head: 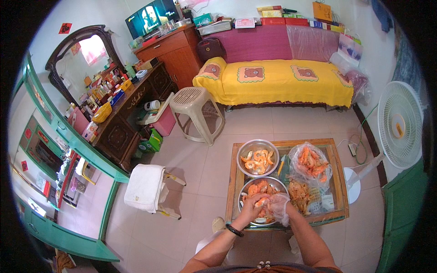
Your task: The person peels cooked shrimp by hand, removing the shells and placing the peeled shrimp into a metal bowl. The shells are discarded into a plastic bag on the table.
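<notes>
Over the nearer steel bowl (241,186), my hands meet at a cooked orange shrimp (261,202). My left hand (252,209) is bare, with a dark bangle at the wrist, and its fingers grip the shrimp. A clear plastic glove covers my right hand (278,206), which pinches the same shrimp from the other side; its fingertips are partly hidden. More whole shrimp (263,187) lie in the bowl beneath. Behind it, a second steel bowl (241,169) holds peeled shrimp (261,157). A heap of shells (299,196) lies right of my right hand.
A clear plastic bag of orange shrimp (312,163) sits at the far right of the glass-topped wooden table (229,191). A white fan (397,126) stands to the right. Leftward are a towel-covered stool (143,187) and a plastic stool (193,102). A yellow-covered sofa (280,82) is beyond.
</notes>
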